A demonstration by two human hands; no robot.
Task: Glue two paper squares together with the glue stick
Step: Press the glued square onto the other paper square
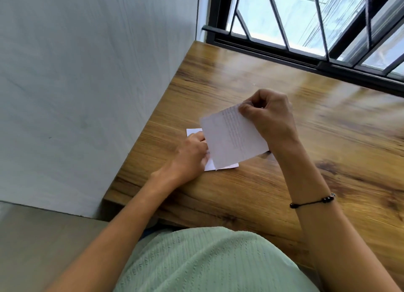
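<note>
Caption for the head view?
Right hand lifts one paper square over another held by left hand on wooden table.

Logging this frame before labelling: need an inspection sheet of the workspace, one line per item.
Surface: wooden table, glossy, set against a window.
Job's things: upper paper lifted over lower paper, which lies flat on the table; glue stick not seen.
Clutter: nothing seen.
Hands: right hand pinches the upper paper's far corner; left hand rests on the lower paper at the upper paper's near edge, its fingers hidden.
Cables: nothing seen on the table; wires outside the window.
Surroundings: grey wall at left, barred window ahead, bracelet on the right wrist.
</note>
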